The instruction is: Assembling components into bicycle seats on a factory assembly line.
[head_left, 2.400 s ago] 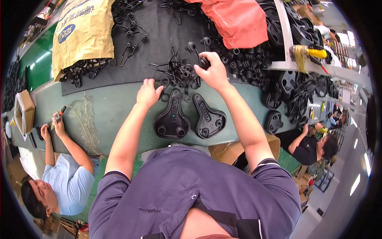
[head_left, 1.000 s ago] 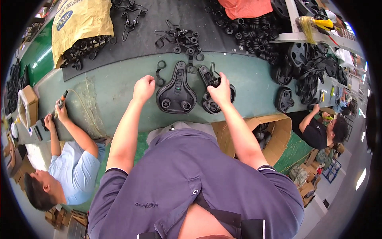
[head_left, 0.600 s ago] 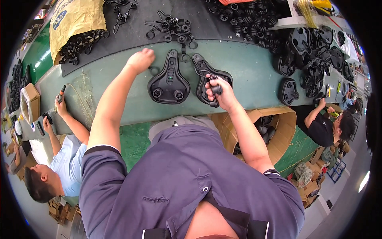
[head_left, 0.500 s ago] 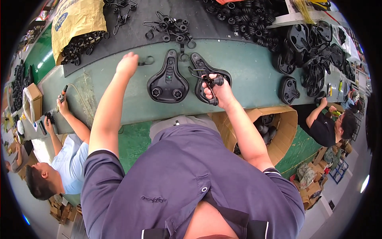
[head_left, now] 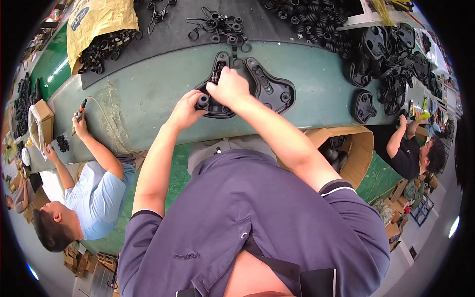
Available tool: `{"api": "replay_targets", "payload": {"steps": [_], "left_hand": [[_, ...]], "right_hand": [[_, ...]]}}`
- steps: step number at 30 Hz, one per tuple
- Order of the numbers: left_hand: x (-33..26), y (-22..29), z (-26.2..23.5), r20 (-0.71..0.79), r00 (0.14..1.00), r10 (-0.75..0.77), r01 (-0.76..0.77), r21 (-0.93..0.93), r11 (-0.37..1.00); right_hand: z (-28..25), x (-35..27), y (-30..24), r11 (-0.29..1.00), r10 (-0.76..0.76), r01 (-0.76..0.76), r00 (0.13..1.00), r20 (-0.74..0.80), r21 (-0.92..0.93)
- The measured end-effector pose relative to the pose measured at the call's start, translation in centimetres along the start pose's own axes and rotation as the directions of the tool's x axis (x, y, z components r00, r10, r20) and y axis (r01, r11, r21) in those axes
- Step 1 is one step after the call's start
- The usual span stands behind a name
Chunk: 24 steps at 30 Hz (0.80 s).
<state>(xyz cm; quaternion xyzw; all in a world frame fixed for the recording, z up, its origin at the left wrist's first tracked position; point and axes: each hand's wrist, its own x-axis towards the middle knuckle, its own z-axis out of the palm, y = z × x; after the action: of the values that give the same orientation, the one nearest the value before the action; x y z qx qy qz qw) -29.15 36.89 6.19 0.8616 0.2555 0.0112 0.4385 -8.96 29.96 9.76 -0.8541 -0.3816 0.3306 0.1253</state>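
Observation:
Two black bicycle saddles lie underside up on the green bench in front of me. Both my hands are over the left saddle point(head_left: 219, 113), covering much of it. My left hand point(head_left: 184, 112) is closed round the thick round end of a black saddle bracket point(head_left: 203, 101), at the saddle's wide near end. My right hand point(head_left: 230, 88) has its fingers closed at the narrow far end, on the same dark bracket as far as I can see; its fingertips are partly hidden. Beside them, untouched, is the right saddle point(head_left: 275, 90), with a dark coil down its middle.
Behind the saddles lie tangled black brackets point(head_left: 221, 28) and a heap of black springs point(head_left: 321, 22). A yellow sack point(head_left: 101, 22) of parts stands far left, piled saddles point(head_left: 386, 54) far right. An open carton point(head_left: 357, 151) is below the bench; co-workers sit on both sides.
My left hand has come back and right with the black looped piece it held, to the left saddle. My right hand has carried the bracket left from the right saddle onto the left one.

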Motion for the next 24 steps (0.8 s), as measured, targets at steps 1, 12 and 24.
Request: {"api": "replay_targets", "payload": {"steps": [1, 12, 24], "left_hand": [[0.2, -0.3, -0.2, 0.009, 1.0, -0.012, 0.012, -0.038, 0.999], [4.0, 1.7, 3.0, -0.383, 0.912, -0.147, 0.133, -0.063, 0.989], [9.4, -0.2, 4.3, -0.442, 0.843, -0.307, 0.317, -0.053, 0.947]], "right_hand": [[2.0, -0.6, 0.3, 0.994, -0.083, 0.08, 0.996, -0.038, -0.072], [7.7, -2.2, 4.0, 0.985, -0.163, 0.17, 0.931, -0.328, -0.008], [6.6, 1.6, 4.2, 0.978, -0.205, 0.204, 0.876, -0.437, -0.052]]}}
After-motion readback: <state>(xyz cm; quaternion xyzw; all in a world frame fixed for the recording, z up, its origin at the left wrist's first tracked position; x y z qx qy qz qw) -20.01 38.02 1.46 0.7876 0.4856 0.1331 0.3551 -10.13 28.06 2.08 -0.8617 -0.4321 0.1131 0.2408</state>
